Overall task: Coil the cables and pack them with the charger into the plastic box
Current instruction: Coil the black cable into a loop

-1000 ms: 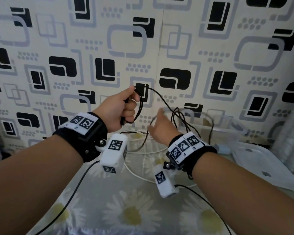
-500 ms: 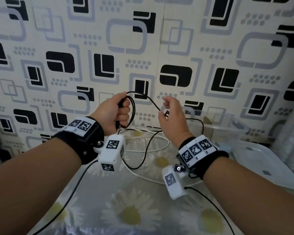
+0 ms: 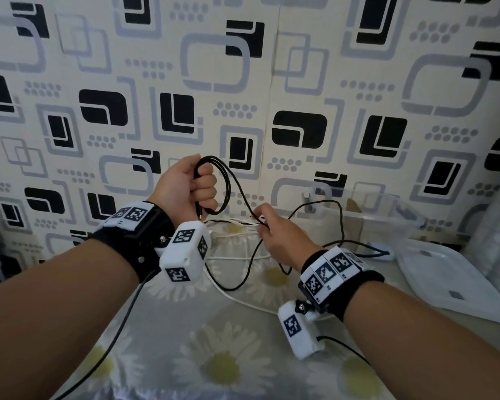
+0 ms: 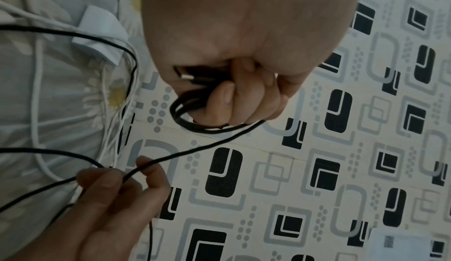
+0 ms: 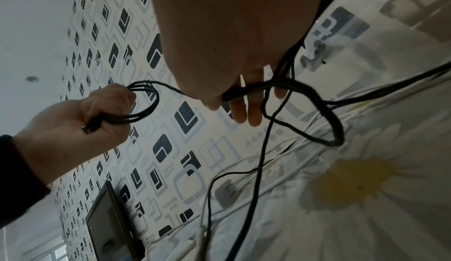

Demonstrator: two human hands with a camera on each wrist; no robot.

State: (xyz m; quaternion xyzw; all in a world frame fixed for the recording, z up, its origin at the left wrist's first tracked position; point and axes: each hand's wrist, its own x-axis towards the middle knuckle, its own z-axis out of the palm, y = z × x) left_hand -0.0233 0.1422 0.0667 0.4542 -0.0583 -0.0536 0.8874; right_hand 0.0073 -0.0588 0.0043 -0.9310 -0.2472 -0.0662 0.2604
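Two hands — left hand (image 3: 185, 186) and right hand (image 3: 280, 241); two wrist bands, one per wrist, each with one white marker-tagged camera block hanging under it. One black cable (image 3: 243, 197), with about two or three loops gathered at the left fist — the strands overlap in every view, so the loop count is unsure. White cable (image 3: 237, 256) on the cloth: at least one, maybe two; the runs tangle and can't be separated. One white charger (image 4: 97, 35); one clear plastic box (image 3: 367, 215); one white lid (image 3: 456, 284) lying flat beside it; one daisy-print cloth (image 3: 214, 356), four or five flowers showing.
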